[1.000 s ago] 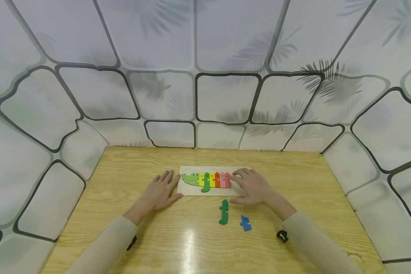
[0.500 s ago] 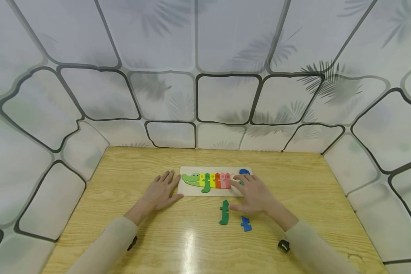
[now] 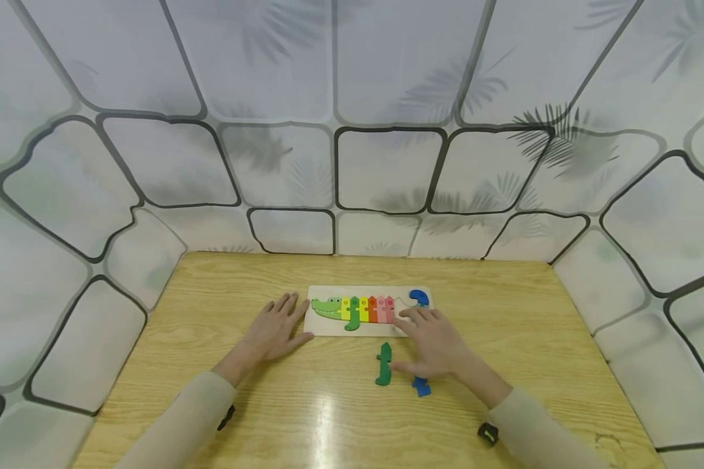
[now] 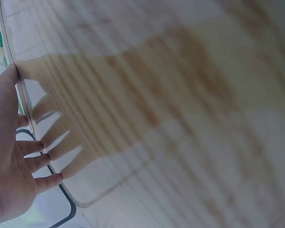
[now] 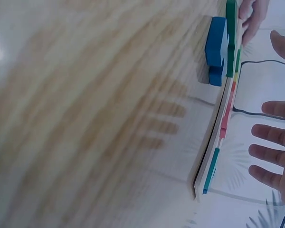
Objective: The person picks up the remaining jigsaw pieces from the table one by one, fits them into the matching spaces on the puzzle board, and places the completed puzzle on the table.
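Observation:
A pale wooden puzzle board lies on the table, bearing a crocodile with a green head piece and several coloured body pieces. At its right end a blue tail piece shows. My left hand rests on the table at the board's left edge, fingers spread. My right hand hovers over the board's lower right corner, fingers apart and holding nothing; the right wrist view shows it raised off the table. Below the board lie a loose green leg piece and a blue piece, partly hidden by this hand.
The wooden table reaches back to a pale wall covering with a stone pattern and leaf shadows. Similar walls stand on both sides. Dark wrist devices sit under both sleeves, the right one in plain sight.
My right hand has drawn back towards me from the board's right end, uncovering the blue tail piece and now partly covering the loose blue piece. The left hand stays put.

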Tool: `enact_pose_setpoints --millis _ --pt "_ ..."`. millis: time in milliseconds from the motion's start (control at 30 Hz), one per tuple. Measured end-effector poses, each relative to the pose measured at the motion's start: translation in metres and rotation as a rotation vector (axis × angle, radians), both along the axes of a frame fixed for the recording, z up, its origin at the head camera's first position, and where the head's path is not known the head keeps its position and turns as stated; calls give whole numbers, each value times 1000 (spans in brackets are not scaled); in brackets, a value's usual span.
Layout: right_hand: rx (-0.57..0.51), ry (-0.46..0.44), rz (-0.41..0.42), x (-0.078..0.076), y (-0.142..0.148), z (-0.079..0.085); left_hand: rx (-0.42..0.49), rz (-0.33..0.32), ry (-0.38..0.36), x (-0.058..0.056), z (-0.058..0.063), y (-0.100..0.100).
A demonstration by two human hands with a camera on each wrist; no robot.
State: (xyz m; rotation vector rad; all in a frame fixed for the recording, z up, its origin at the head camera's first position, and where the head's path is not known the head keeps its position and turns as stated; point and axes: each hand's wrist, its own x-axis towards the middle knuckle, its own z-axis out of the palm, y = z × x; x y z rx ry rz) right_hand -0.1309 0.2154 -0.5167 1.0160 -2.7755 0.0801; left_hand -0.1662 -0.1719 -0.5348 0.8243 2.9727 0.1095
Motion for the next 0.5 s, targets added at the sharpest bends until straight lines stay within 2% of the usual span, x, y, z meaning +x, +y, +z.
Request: enact_pose_setpoints --millis 200,500 --pt "-3 -30 -3 7 -4 2 -5 2 -4 0 1 0" --pt "14 -61 0 14 -8 -3 -2 6 -10 1 1 0"
